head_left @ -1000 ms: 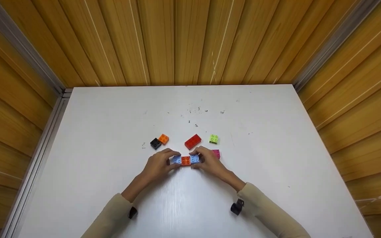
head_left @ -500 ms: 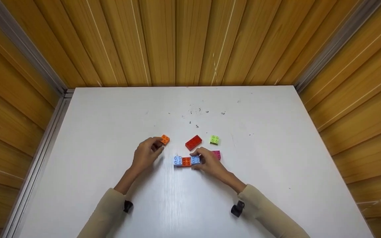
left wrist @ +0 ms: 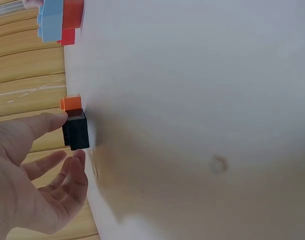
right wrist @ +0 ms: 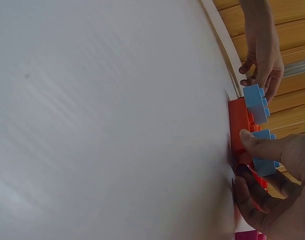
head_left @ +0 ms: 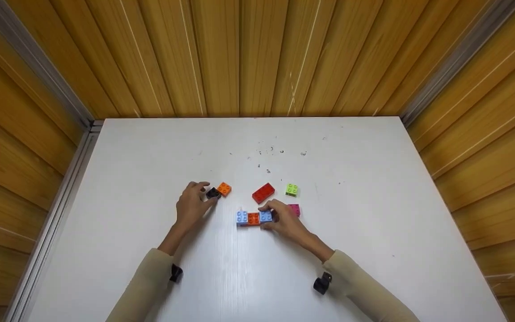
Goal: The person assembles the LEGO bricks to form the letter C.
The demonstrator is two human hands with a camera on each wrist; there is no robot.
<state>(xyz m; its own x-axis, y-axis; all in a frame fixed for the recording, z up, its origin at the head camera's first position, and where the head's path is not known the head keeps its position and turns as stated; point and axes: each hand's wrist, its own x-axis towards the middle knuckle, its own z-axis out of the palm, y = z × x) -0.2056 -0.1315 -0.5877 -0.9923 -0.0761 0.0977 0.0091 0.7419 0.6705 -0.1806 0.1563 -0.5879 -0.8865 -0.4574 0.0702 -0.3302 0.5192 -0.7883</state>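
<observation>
In the head view, my left hand (head_left: 190,206) is at a black brick (head_left: 213,193), its thumb touching the near side. The left wrist view shows the other fingers loosely bent beside the black brick, not closed around it. An orange brick (head_left: 224,189) sits against the black one. My right hand (head_left: 286,220) pinches the right-hand light blue brick (head_left: 265,216) between thumb and fingers. That brick and another light blue brick (head_left: 242,217) stand on the two ends of an orange-red brick (head_left: 253,218), whose studs show between them.
Behind the joined bricks lies a long red brick (head_left: 263,193). A lime green brick (head_left: 292,189) stands to its right, and a magenta brick (head_left: 294,209) is partly hidden behind the right hand. The white table (head_left: 351,214) meets wood-patterned walls (head_left: 257,58).
My left hand has let go of the left blue brick and moved left and away from me to the black brick. The right hand has stayed at the right blue brick.
</observation>
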